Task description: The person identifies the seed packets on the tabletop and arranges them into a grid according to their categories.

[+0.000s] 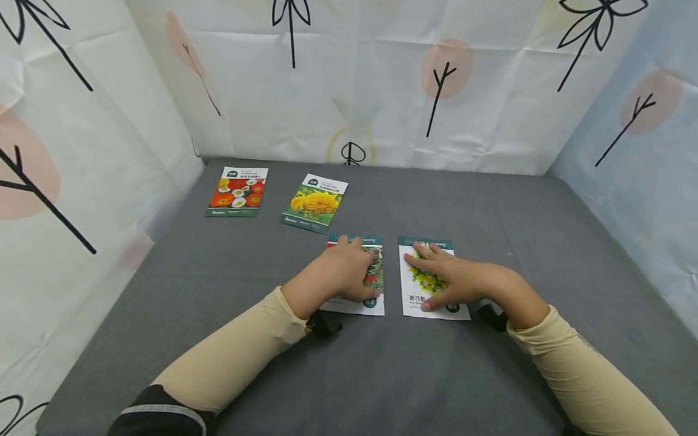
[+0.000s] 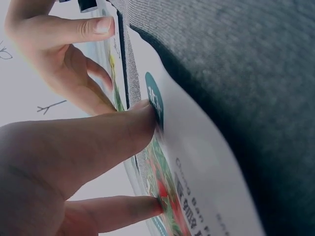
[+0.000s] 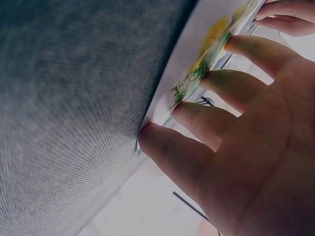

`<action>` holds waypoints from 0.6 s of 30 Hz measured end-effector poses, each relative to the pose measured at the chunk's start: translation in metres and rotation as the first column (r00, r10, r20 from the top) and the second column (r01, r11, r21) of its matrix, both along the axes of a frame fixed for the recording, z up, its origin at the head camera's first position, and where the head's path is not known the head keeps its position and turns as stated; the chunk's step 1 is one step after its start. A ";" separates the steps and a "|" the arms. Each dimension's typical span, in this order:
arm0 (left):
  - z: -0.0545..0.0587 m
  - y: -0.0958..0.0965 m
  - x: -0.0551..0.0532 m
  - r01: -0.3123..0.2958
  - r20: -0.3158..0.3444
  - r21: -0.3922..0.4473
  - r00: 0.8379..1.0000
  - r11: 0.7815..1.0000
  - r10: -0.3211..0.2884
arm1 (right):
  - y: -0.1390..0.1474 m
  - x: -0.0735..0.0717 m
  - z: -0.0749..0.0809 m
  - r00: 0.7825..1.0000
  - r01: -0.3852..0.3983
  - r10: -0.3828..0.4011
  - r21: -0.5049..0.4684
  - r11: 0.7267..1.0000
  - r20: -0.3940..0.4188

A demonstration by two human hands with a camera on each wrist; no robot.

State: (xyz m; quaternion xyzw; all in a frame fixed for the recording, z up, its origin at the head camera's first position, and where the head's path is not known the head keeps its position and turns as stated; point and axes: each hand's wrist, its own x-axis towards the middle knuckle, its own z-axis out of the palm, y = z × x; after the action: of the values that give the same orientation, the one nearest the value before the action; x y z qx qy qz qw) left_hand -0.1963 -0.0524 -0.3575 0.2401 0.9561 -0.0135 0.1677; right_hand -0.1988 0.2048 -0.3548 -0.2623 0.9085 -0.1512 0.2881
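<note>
1. Together on a grey table, two hands each rest on a packet directly beneath the palm, the packets side by side with long axes running away from the person.
2. Left hand, palm down with thumb and fingers apart, touches the near-left packet without visibly gripping it.
3. Right hand, fingers widely spread, lies across the near-right packet, gripping nothing; its wrist comes in from the right.
4. Between the packets, facing long edges leave a narrow grey strip; the near-right packet slants slightly.
5. Beyond, nearer the left hand, sit the far-left packet and the far-right packet, the latter tilted, its close corner just beside the near-left packet; contact cannot be told.
6. Rightward, the table offers the widest room for moving.
</note>
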 end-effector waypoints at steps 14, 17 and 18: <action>0.000 -0.004 0.000 0.022 -0.017 0.020 1.000 1.000 -0.022 | 0.000 0.001 0.003 1.000 -0.001 0.001 0.001 1.000 0.007; 0.002 -0.006 0.000 0.018 -0.014 0.039 1.000 0.999 -0.017 | 0.000 0.002 0.003 1.000 -0.001 0.001 0.002 1.000 0.005; 0.003 -0.007 0.000 0.016 -0.012 0.046 1.000 0.999 -0.016 | 0.000 0.002 0.003 1.000 -0.003 0.003 0.001 1.000 0.004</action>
State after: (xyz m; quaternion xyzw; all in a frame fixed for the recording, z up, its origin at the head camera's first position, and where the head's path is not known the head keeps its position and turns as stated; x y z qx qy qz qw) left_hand -0.1966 -0.0593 -0.3550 0.2513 0.9551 0.0056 0.1565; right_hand -0.1972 0.2045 -0.3521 -0.2631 0.9076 -0.1510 0.2903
